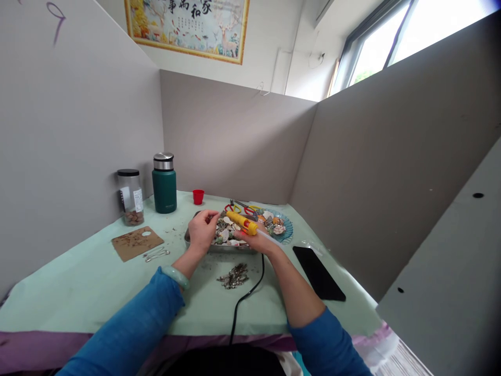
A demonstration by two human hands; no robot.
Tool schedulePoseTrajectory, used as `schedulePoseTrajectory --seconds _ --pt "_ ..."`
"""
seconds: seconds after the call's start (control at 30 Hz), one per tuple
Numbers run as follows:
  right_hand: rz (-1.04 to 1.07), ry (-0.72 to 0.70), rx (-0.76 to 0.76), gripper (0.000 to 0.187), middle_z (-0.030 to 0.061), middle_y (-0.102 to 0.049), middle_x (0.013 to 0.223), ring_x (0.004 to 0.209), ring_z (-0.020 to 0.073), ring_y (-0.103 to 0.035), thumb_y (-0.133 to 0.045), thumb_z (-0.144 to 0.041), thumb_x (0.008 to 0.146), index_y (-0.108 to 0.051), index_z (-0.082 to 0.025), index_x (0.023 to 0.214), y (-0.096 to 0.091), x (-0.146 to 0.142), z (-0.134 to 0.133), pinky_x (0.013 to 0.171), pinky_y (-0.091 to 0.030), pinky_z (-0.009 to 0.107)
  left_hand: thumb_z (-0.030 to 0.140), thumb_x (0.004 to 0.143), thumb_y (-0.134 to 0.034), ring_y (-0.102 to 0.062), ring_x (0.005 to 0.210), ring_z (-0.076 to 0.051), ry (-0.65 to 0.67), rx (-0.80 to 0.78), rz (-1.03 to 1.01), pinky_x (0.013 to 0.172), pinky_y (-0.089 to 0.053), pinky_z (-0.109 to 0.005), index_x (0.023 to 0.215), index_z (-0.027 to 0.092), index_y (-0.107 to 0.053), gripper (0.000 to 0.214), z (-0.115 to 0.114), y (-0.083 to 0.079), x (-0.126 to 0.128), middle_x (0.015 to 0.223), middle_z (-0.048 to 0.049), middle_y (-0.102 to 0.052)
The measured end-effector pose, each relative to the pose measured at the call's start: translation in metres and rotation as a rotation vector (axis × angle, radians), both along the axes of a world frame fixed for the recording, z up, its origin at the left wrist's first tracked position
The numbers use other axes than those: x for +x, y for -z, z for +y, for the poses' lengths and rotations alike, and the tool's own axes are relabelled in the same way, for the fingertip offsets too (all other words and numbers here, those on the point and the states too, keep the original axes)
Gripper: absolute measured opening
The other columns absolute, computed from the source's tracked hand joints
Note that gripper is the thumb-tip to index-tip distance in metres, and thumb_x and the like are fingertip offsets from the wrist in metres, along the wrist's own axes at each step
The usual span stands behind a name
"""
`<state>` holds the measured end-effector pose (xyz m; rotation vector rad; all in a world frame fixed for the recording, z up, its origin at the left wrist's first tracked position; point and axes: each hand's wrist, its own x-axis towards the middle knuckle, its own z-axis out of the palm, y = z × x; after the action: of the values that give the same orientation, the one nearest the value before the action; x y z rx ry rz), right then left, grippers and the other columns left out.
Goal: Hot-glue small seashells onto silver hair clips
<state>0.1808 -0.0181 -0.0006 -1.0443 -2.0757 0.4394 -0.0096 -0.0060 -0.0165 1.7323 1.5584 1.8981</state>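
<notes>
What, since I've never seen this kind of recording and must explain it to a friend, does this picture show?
There is no machine: these are a person's bare hands, seen by one camera worn on the head, looking forward and down. The right hand holds a yellow glue gun. The left hand has its fingertips pinched together near the nozzle; anything between them is too small to tell. Beneath them is a metal tray of shells. On the pale green cloth also lie a pile of small metal pieces, a blue plate, a brown board and a black slab. A green bottle stands behind.
</notes>
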Motion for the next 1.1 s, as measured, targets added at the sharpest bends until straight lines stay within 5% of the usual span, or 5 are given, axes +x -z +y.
schedulePoseTrajectory --seconds 0.4,1.1 --pt "-0.048 0.019 0.033 0.031 0.0007 -0.058 0.065 0.065 0.0155 -0.053 -0.061 -0.046 0.079 -0.069 -0.019 0.091 0.0018 -0.0007 -0.0006 0.057 -0.041 0.024 0.033 0.078 -0.059 -0.062 0.067 -0.016 -0.004 -0.006 0.004 0.066 -0.046 -0.026 0.081 0.02 -0.071 0.017 -0.0012 -0.0005 0.0007 0.071 -0.0012 -0.069" --pt "-0.033 -0.007 0.054 0.032 0.0013 -0.061 0.072 0.069 0.0167 -0.054 -0.062 -0.046 0.079 -0.068 -0.022 0.1 0.0002 0.0001 -0.0005 0.062 -0.043 0.025 0.034 0.078 -0.059 -0.062 0.068 -0.017 -0.002 0.0 0.004 0.066 -0.047 -0.027 0.081 0.021 -0.07 0.018 0.0009 0.0017 -0.0001 0.071 -0.0013 -0.069"
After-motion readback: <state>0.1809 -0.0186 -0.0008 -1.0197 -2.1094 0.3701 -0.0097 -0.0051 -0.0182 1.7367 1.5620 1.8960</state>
